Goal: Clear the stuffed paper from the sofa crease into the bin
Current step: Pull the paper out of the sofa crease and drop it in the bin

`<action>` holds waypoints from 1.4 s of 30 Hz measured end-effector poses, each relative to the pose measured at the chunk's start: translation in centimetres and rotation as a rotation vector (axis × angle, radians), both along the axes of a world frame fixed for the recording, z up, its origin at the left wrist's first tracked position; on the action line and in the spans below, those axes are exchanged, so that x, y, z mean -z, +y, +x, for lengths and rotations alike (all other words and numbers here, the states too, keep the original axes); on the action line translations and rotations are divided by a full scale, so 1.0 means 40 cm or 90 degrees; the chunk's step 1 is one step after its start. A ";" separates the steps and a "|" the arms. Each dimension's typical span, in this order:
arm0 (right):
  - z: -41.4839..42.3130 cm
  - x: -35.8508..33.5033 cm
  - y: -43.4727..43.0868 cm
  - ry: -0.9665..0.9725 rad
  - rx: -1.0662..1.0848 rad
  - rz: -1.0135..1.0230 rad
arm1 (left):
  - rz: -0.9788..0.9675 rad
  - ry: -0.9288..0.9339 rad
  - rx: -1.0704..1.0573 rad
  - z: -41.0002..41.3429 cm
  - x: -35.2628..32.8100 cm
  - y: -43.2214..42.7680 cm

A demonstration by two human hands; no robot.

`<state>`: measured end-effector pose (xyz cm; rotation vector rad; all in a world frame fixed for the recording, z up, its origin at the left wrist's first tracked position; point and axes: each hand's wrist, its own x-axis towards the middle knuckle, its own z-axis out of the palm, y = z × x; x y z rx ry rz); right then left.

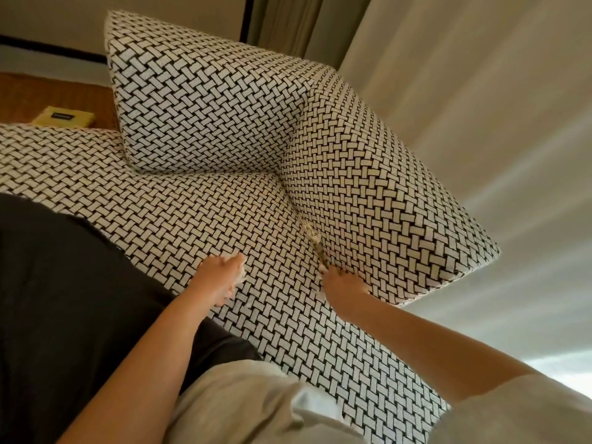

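Note:
A black-and-white woven-pattern sofa seat (288, 315) meets a back cushion (384, 213) along a crease. Crumpled whitish paper (311, 233) sits stuffed in that crease, running down toward my right hand. My right hand (342, 285) reaches into the lower end of the crease, fingertips at the paper; its fingers are partly hidden, so I cannot tell whether they hold the paper. My left hand (221, 277) rests on the seat and grips a wad of crumpled paper (240, 277). No bin is in view.
A second patterned cushion (198, 100) stands at the sofa's far corner. Dark fabric (64, 299) lies on the seat at left. A yellow box (64, 116) sits on a brown surface beyond the sofa. Pale curtains (480, 91) hang to the right.

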<state>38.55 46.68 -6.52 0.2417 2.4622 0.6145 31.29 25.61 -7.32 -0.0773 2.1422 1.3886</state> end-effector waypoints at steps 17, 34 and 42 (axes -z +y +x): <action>-0.073 0.001 0.017 -0.132 0.082 -0.071 | -0.007 0.012 -0.013 0.013 0.001 -0.009; -0.081 -0.005 0.032 -0.135 0.010 0.038 | 0.034 0.018 -0.029 0.029 -0.011 -0.030; -0.172 -0.118 -0.007 -0.044 0.145 -0.390 | 0.051 -0.002 -0.035 0.026 -0.007 -0.023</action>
